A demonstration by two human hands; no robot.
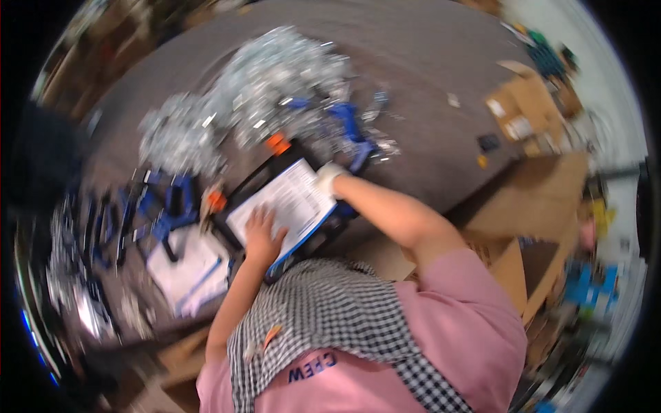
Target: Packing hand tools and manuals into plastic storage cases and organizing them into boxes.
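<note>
My bare left hand point(263, 235) lies flat on a printed white sheet point(292, 199) with its fingers spread. A blue strip runs along the sheet's near edge. My right hand point(330, 181), in a white glove, is at the sheet's right edge; its fingers are blurred and cannot be told apart. The sheet lies on a black case point(256, 173), which shows around its edges. Two orange pieces, one at the top point(278, 143) and one at the left point(215, 201), stand at the case's far side.
Crumpled clear plastic bags point(275, 76) are heaped beyond the case. Blue-and-black clamp-like tools point(180, 199) lie to the left, near a stack of white papers point(189, 268). A blue tool point(350, 127) lies by the heap. Open cardboard boxes point(530, 199) stand on the right.
</note>
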